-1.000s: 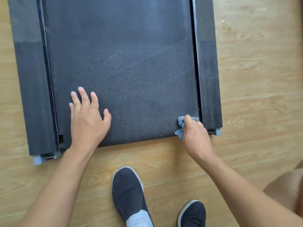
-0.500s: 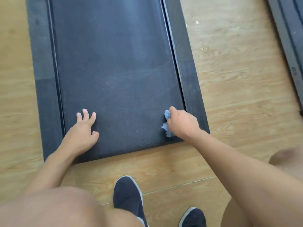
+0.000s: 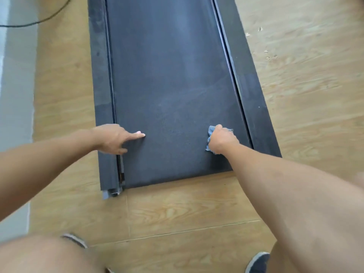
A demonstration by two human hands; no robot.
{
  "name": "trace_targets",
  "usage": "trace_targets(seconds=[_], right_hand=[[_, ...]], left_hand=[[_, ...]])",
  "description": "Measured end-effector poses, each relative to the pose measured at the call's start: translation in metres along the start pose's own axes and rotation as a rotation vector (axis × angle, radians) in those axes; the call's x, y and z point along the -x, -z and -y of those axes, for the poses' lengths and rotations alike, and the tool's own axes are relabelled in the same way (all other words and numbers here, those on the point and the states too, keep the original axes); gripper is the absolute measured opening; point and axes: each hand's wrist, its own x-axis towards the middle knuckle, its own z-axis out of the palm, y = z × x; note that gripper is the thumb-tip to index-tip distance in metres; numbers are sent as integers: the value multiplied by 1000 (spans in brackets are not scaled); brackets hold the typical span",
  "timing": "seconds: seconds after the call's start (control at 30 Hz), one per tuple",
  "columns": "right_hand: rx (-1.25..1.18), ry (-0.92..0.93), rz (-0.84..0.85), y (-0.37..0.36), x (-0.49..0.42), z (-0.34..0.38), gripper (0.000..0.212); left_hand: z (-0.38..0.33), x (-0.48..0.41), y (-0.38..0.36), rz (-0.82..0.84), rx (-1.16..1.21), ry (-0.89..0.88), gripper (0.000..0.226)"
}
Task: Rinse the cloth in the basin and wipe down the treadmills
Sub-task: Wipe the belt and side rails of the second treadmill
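A dark treadmill lies flat on the wooden floor and runs away from me. My right hand is shut on a small crumpled blue cloth and presses it onto the belt near the right rail. My left hand rests on the belt's left edge beside the left rail, its fingers stretched toward the middle and holding nothing. The basin is not in view.
Wooden floor surrounds the treadmill. A grey strip of floor runs along the left, with a black cable at the top left. My knees and dark shoes fill the bottom edge.
The view has pulled back and shifted left. My right hand has moved the cloth up the belt from the near right corner. My left hand has slid to the left edge.
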Motion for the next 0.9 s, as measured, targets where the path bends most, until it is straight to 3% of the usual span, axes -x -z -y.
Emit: trace_targets(seconds=[0.1, 0.2, 0.47, 0.6, 0.9], right_hand=[[4, 11, -68, -5, 3, -3, 38], [-15, 2, -120, -12, 6, -8, 32], [-163, -59, -190, -15, 15, 5, 19], [-210, -153, -145, -17, 34, 15, 19], [-126, -42, -121, 1, 23, 12, 20]], left_hand=[[25, -15, -1, -566, -320, -229, 59], [51, -37, -33, -827, -197, -236, 59], [19, -47, -159, -1008, 399, 151, 59], [28, -46, -161, -1017, 431, 147, 55], [27, -53, -163, -1041, 466, 172, 54]])
